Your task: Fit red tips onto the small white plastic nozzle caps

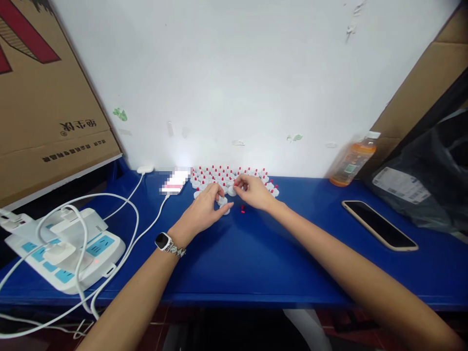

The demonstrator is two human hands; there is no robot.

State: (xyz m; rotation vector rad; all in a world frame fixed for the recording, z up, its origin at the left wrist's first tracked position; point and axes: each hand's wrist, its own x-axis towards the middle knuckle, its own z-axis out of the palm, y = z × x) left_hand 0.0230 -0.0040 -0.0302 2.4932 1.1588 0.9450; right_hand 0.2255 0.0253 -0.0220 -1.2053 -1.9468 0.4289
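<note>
Indoors, blue table (256, 253) against white wall (237, 73); fingers of both hands pinching small caps (228, 178).

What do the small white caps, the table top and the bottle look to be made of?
Caps: likely moulded plastic, white discs with red tips, all uniform. Table top: smooth blue surface with a soft sheen, perhaps laminate or painted board; unclear which. Bottle: clear plastic, orange liquid showing through, white lid. Both hands finger caps.

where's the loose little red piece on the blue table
In the head view, the small red piece lies on the blue table, just below the right hand.
</note>
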